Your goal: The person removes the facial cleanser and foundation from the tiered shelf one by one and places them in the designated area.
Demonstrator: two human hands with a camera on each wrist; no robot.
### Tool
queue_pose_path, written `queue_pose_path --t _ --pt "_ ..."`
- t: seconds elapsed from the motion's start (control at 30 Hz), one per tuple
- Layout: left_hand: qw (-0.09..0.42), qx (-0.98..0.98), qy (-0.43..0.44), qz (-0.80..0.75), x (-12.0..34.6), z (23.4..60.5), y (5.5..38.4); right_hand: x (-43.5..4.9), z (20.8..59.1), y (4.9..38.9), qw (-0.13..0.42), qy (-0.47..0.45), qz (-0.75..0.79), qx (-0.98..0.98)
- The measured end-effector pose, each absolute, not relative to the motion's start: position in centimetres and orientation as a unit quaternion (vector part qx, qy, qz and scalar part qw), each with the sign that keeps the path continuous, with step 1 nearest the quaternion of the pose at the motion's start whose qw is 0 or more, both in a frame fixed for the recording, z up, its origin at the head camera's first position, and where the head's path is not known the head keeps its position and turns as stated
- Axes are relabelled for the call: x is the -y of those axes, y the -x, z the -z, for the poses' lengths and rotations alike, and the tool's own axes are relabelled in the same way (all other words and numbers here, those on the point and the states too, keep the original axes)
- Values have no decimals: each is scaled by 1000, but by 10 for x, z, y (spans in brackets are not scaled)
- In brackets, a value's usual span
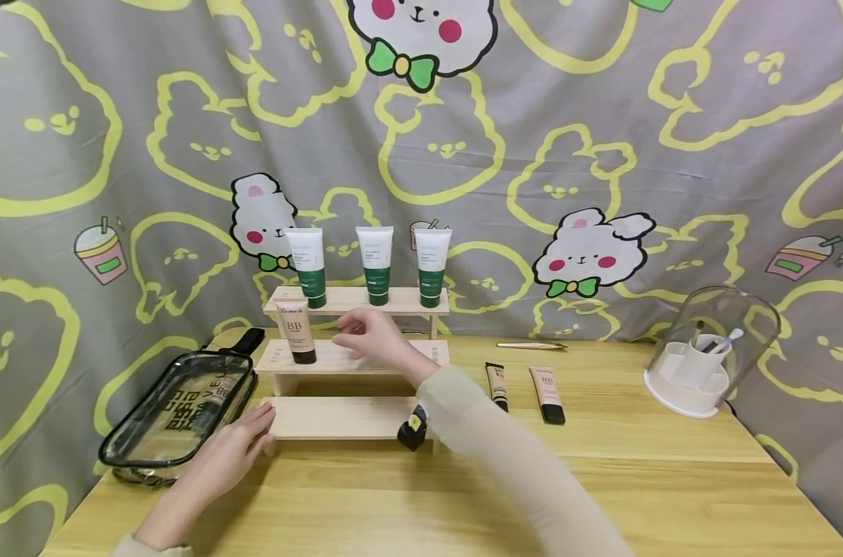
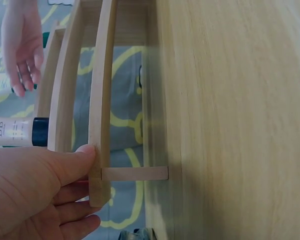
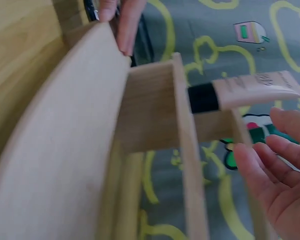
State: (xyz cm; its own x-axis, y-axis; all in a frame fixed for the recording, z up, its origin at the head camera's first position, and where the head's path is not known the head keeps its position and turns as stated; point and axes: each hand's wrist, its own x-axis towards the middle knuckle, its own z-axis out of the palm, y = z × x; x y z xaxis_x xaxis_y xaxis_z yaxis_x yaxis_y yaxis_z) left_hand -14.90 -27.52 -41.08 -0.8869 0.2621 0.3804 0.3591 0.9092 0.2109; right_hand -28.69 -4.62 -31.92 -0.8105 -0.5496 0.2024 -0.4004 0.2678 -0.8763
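Only the head view showed the clear dome (image 1: pixel 745 313); your left hand (image 2: pixel 42 187) gripped the wooden rack (image 1: pixel 341 418), your right hand (image 1: pixel 376 338) hung loose, empty.

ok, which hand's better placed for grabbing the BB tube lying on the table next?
Right hand, probably: it's empty and nearer the lying BB tube, while the left hand grips the bottom shelf.
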Motion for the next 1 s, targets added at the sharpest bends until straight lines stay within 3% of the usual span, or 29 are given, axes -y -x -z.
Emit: queue_pose_path --t 0.43,1.0 --pt "187 958 168 139 276 412 149 90 339 288 65 272 584 -762" --pt "204 954 175 135 276 414 149 99 339 283 64 247 600 -758"
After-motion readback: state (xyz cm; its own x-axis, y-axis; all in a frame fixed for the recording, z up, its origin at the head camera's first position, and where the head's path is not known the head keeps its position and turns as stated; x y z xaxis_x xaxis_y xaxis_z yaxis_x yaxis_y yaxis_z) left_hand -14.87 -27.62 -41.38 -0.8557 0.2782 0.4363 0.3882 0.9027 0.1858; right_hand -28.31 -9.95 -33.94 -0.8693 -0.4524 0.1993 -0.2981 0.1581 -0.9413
